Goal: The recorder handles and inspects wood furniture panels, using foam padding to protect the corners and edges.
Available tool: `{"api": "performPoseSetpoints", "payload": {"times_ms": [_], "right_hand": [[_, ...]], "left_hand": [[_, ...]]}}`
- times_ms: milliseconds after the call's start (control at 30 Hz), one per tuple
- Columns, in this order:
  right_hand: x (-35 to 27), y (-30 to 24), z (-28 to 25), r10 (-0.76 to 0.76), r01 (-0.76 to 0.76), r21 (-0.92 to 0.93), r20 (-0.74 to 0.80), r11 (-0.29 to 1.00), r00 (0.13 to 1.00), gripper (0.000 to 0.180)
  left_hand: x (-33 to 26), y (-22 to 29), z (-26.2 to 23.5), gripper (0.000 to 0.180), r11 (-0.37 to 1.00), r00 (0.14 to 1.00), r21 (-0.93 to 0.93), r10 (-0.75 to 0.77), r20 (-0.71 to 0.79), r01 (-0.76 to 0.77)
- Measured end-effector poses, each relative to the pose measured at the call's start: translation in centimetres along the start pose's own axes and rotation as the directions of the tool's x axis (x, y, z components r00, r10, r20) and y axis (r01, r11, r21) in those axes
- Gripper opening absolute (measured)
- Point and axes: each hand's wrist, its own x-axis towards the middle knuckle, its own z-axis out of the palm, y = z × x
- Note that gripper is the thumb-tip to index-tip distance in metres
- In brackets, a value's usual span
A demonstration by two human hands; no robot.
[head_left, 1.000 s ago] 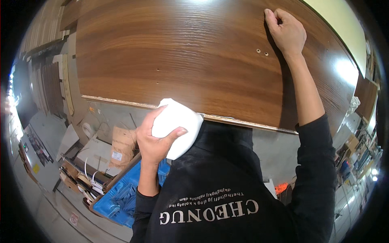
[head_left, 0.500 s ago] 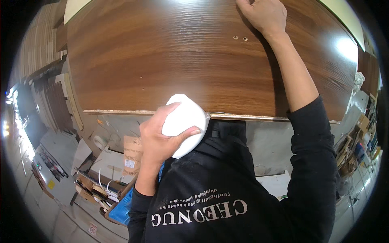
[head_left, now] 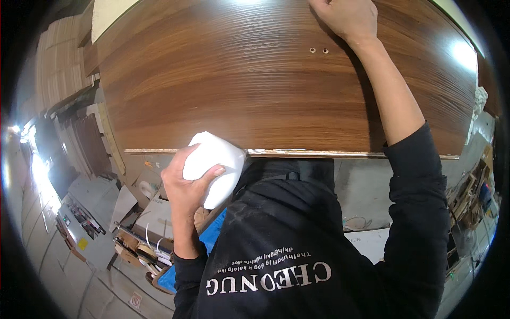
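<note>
A wood-grain brown panel [head_left: 255, 101] lies in front of me, with two small round holes in its upper right part. At its near edge, left of my body, my left hand [head_left: 183, 178] is closed around a smooth, rounded white thing [head_left: 218, 167] with a shiny edge. Its exact kind does not show. Thumb and fingers grip it from the left, and it overlaps the panel's near edge. My right hand [head_left: 350, 18] reaches far over the panel's top right part and is cut off by the picture's upper border. Most of its fingers are hidden.
Stacked boards [head_left: 61, 61] stand at the left. A cart with tools and a blue liner [head_left: 212, 231] is beside me at the lower left, near a grey machine [head_left: 87, 207]. A white board [head_left: 372, 242] lies below the panel. Clutter [head_left: 470, 194] fills the right side.
My left hand has moved left along the panel's near edge with the white thing. The right hand stays in place. Two small specks on the panel's left part no longer show.
</note>
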Motion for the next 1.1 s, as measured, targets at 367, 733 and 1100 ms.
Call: {"api": "performPoseSetpoints", "payload": {"times_ms": [367, 733, 1100], "right_hand": [[0.1, -0.5, 0.0, 0.025, -0.025, -0.026, -0.004, 0.999, 1.0, 0.03], [0.0, -0.5, 0.0, 0.016, -0.016, -0.064, -0.003, 0.998, 1.0, 0.03], [-0.1, 1.7, 0.8, 0.166, -0.137, -0.17, 0.168, 0.976, 0.972, 0.043]], "left_hand": [[0.8, -2.0, -2.6, 0.048, 0.999, 0.999, 0.047, -0.026, -0.036, 0.028], [1.1, -5.1, -5.9, 0.046, 0.991, 0.995, 0.125, -0.026, -0.101, 0.039], [1.8, -6.2, -6.9, 0.041, 0.994, 0.996, 0.101, -0.024, -0.086, 0.033]]}}
